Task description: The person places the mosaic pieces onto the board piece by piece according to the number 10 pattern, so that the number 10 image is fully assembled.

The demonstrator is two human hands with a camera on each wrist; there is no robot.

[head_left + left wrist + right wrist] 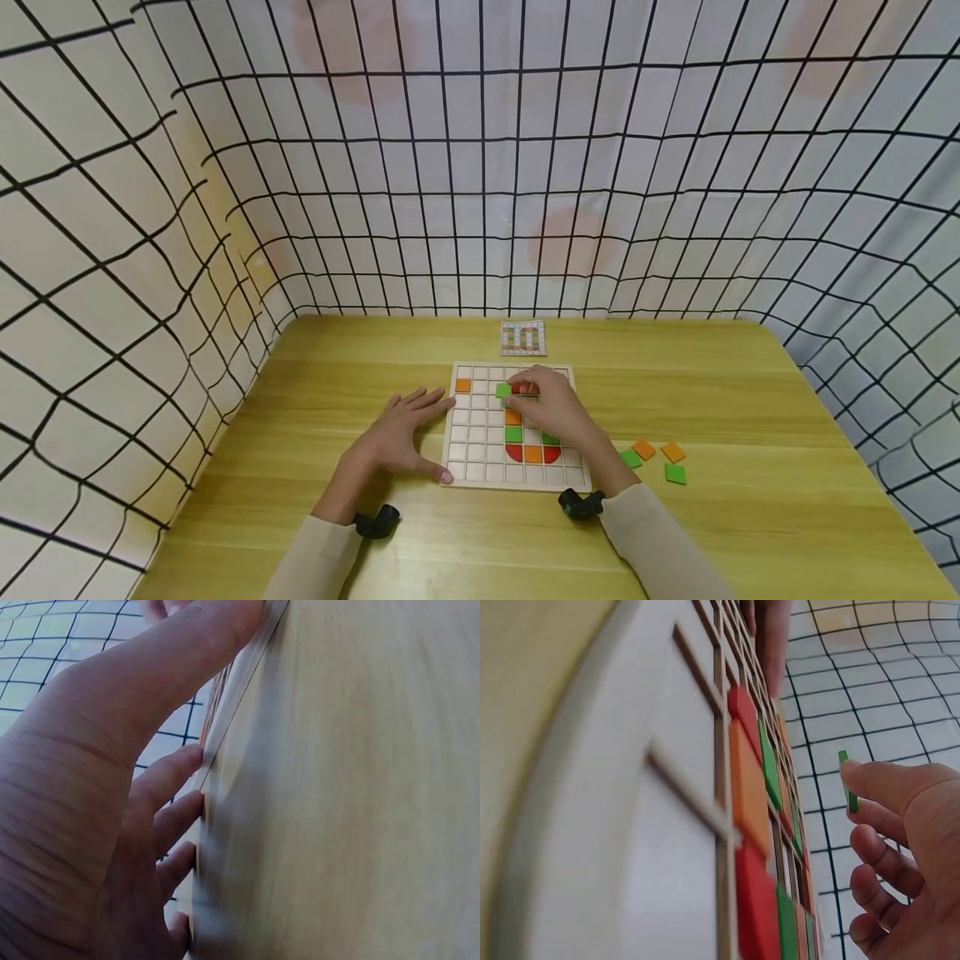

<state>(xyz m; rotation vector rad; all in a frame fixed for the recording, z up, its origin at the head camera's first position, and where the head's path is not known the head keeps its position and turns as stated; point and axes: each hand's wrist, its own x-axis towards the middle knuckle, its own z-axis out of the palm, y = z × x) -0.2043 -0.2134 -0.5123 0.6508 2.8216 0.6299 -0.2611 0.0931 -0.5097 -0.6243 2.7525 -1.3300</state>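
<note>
A white grid board (477, 450) lies on the wooden table. My left hand (401, 435) is spread at its left side, fingers extended and thumb near the lower left corner. The left wrist view shows this hand (142, 817) with fingertips along the board's edge. Over the board's upper part, my right hand (553, 406) pinches a green square tile (503, 390). In the right wrist view the thin green tile (848, 782) is held between thumb and index finger, raised off the board. Red, orange and green tiles fill some cells; an orange tile (462, 386) sits at upper left.
Loose tiles lie right of the board, among them an orange one (672, 452) and a green one (675, 473). Behind the board is a small pattern card (522, 338). Black netting (480, 192) before pale cloth borders the table's back and sides.
</note>
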